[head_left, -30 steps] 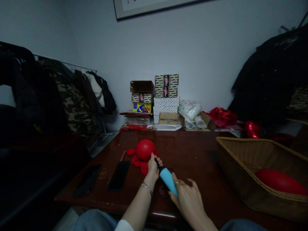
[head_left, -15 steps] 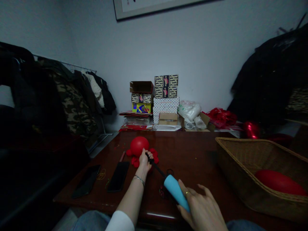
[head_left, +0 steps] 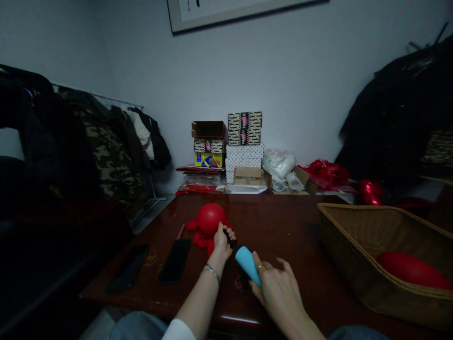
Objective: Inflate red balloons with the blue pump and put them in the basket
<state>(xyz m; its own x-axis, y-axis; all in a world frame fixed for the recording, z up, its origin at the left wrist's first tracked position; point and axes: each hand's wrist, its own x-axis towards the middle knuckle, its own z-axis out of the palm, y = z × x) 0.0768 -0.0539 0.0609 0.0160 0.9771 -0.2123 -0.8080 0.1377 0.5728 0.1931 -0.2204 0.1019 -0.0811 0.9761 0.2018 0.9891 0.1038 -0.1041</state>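
Blue cylinder (head_left: 248,266) in right hand (head_left: 281,290)

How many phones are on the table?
2. One phone lies nearer the left hand; the second phone lies farther left, past the yellow rubber bands. I see no others, though some may be hidden.

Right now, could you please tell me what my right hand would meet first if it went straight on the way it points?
Your right hand, with the blue cylinder, would probably meet the left hand and its black fitting first, though depth is unclear.
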